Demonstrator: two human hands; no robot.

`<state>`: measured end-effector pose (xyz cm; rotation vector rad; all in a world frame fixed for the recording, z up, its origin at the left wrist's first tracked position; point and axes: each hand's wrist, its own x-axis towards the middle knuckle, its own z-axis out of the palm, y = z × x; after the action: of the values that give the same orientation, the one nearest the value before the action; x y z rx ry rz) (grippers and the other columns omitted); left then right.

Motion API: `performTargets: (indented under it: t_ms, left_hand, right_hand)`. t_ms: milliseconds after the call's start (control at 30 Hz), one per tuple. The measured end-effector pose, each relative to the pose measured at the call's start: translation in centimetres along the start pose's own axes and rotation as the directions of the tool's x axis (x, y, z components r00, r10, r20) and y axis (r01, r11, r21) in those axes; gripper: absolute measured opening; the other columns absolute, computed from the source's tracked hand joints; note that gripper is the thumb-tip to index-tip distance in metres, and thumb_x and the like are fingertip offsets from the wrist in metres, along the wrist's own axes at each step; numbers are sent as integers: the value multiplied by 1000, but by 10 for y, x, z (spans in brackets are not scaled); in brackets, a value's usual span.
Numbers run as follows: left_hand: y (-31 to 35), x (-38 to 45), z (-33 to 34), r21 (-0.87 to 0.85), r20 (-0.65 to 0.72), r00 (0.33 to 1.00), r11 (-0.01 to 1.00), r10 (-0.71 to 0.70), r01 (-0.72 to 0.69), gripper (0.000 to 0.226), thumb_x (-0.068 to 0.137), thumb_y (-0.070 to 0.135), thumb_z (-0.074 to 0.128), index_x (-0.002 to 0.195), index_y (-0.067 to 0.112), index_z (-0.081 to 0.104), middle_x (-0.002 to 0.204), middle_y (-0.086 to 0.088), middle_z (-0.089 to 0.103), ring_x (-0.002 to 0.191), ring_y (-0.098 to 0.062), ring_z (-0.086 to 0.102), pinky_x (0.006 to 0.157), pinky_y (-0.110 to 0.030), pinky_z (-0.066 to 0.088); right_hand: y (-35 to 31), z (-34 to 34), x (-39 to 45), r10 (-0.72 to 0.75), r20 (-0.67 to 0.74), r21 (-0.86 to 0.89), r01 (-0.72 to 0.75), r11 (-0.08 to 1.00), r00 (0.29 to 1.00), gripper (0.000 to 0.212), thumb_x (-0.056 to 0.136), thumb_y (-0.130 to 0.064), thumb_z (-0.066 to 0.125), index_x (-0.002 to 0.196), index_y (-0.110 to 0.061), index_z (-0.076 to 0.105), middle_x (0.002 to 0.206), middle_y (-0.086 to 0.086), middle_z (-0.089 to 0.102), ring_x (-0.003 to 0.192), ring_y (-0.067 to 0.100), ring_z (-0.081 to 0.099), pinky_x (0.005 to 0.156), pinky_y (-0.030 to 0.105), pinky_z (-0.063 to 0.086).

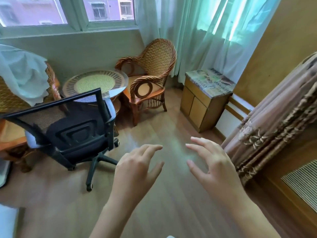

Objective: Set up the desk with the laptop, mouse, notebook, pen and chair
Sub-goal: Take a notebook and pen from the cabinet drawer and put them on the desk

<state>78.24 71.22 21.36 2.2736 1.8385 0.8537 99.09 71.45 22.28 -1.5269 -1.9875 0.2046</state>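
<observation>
A: Flagging risks. Both hands are held out over the bare floor [171, 203], fingers spread and slightly curled, nothing gripped. Left hand [135, 170], right hand [214, 167].

B: Chair position?

A: Office chair [68, 134], black mesh back, is parked left of the hands, well apart from them, backrest turned toward the camera. No contact made yet.

B: Laptop, mouse, notebook, pen?

A: None visible. The counter to be set up is not in view either, so its direction cannot be told.

B: Failure modes?

A: Chair is hemmed in. Round glass-topped table [96, 83] is just behind it, a cloth-draped wicker chair [22, 79] on its far left, another wicker armchair [151, 79] beyond. If the backrest is pulled at an angle, the castor base is likely to swing and the table could be clipped.

B: Anything on the right?

A: Fringed curtain [274, 126] hangs near the right hand, low cabinet [204, 103] beyond. A snag is possible if the chair is rolled wide. Castors may also skid on the smooth floor if it is tugged hard.
</observation>
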Motion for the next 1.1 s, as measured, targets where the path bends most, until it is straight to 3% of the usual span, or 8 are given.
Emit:
performTargets:
  t_ms: [133, 400, 633, 767, 900, 1100]
  left_hand:
    - [5, 65, 26, -15, 13, 1000, 1000, 22, -22, 37, 81, 47, 53, 113, 31, 64, 108, 18, 67, 88, -8, 65, 71, -26, 50]
    - [-31, 205, 82, -27, 64, 997, 999, 46, -44, 35, 80, 44, 62, 112, 32, 65, 108, 17, 67, 93, -8, 65, 72, -25, 49]
    - [-81, 359, 123, -3, 166, 976, 989, 144, -146, 36, 85, 41, 66, 118, 29, 64, 113, 15, 67, 95, -9, 65, 71, -27, 53]
    - [-93, 443, 141, -11, 180, 966, 982, 188, -189, 38, 84, 42, 61, 119, 29, 64, 115, 14, 67, 98, -10, 64, 73, -29, 54]
    - [-91, 509, 179, -42, 205, 956, 978, 209, -205, 36, 84, 39, 66, 118, 28, 65, 116, 13, 67, 102, -10, 64, 76, -28, 54]
    - [-72, 609, 259, -16, 264, 934, 970, 240, -244, 36, 81, 37, 66, 116, 26, 66, 108, 10, 70, 91, -13, 67, 67, -31, 56]
  right_hand:
    - [36, -3, 55, 34, -14, -12, -34, 999, 999, 39, 83, -40, 53, 118, -26, 63, 130, -9, 56, 125, 11, 46, 102, 32, 37]
    - [100, 32, 176, 70, -37, -16, -71, 997, 997, 42, 83, -43, 49, 118, -25, 64, 130, -9, 56, 124, 10, 46, 103, 35, 39]
    - [144, 75, 294, 156, -36, -40, -157, 987, 987, 41, 84, -44, 48, 118, -28, 63, 130, -11, 56, 124, 7, 46, 104, 33, 37]
    - [174, 85, 354, 221, -74, -33, -223, 974, 973, 40, 83, -45, 49, 118, -29, 63, 130, -12, 56, 124, 8, 47, 104, 35, 39]
    - [220, 90, 404, 274, -90, -33, -278, 960, 957, 38, 83, -42, 52, 117, -29, 63, 129, -13, 56, 123, 7, 46, 103, 39, 41]
    - [315, 100, 488, 305, -68, -44, -308, 950, 950, 40, 84, -44, 47, 118, -28, 63, 129, -12, 56, 123, 9, 46, 104, 36, 39]
